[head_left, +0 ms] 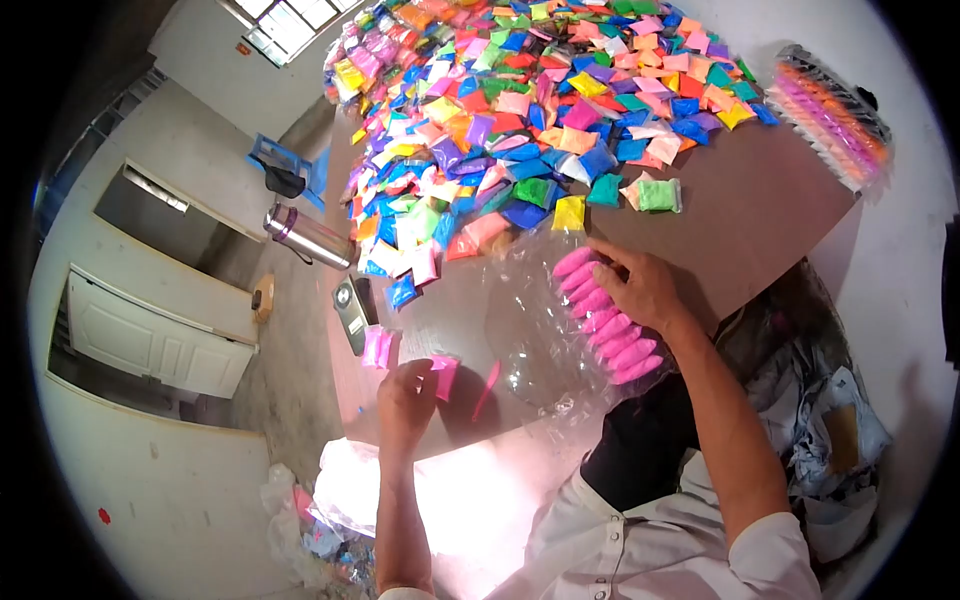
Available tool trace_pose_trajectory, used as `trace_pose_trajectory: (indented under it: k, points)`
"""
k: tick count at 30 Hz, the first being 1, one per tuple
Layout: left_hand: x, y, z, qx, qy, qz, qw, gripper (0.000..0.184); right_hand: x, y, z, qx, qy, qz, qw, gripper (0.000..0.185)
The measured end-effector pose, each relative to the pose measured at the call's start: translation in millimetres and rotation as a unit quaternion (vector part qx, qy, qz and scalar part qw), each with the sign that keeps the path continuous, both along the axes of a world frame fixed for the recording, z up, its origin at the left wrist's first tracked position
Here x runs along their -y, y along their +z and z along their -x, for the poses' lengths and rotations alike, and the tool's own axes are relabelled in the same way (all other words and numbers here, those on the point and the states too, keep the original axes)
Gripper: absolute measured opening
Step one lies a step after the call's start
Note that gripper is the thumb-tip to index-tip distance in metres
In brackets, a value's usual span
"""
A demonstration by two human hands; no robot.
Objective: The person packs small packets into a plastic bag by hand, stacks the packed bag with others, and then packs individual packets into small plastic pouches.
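My right hand [645,291] is at the upper right side of a row of pink packets [604,322], its thumb and forefinger bent over the top ones. The puffy packets lie overlapped in a line, on or in a crumpled clear plastic bag [530,340]. My left hand [407,396] is closed near the table's left edge, with a small pink packet [446,379] at its fingertips. Another pink packet [380,346] lies just beyond that hand, beside a black scale-like device [352,308]. A thin pink stick [487,390] lies between my hands.
A big heap of coloured packets [540,110] covers the far table. A steel flask [310,238] stands at the left edge. Bagged pink and orange items [828,122] lie at the far right corner. Crumpled plastic bags [835,440] fill the space at my right.
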State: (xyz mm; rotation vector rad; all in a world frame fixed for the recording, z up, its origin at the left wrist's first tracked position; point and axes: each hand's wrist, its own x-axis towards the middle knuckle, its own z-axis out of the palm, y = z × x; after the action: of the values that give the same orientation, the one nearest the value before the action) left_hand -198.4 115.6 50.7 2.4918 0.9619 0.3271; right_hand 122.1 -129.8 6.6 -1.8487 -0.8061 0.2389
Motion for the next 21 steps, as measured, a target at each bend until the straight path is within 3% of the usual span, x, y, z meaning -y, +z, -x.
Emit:
trace_pose_trajectory:
  k: [5, 9, 10, 13, 17, 19, 21]
  points:
    - [-6.3, 4.3, -14.1, 0.030, -0.070, -0.080, 0.994, 0.032, 0.0, 2.2, 0.0, 0.014, 0.000, 0.007, 1.000, 0.040]
    - [-12.5, -6.3, -19.0, 0.056, -0.149, 0.043, 0.986, 0.039, 1.9, 2.1, -0.3, 0.008, 0.001, 0.016, 1.000, 0.046]
    - [-13.2, -7.0, -17.8, 0.028, -0.169, -0.024, 0.985, 0.037, 2.8, 3.5, -0.1, -0.005, 0.005, 0.034, 0.999, 0.046]
    - [-15.3, -0.2, -13.4, -0.029, -0.177, 0.013, 0.984, 0.036, 2.5, 6.2, -0.1, -0.025, 0.001, 0.033, 0.999, 0.041]
    - [-28.8, 3.0, 0.1, 0.014, -0.188, 0.065, 0.980, 0.026, 1.3, 1.6, -3.0, 0.008, -0.007, 0.022, 1.000, 0.041]
    - [-33.9, 7.8, 3.6, 0.092, -0.090, 0.240, 0.962, 0.017, 2.5, 7.4, -0.4, -0.008, 0.001, 0.032, 0.999, 0.043]
    - [-24.8, 16.2, -4.3, 0.102, -0.059, 0.237, 0.964, 0.015, 2.3, 6.5, -0.7, -0.009, 0.000, 0.037, 0.999, 0.043]
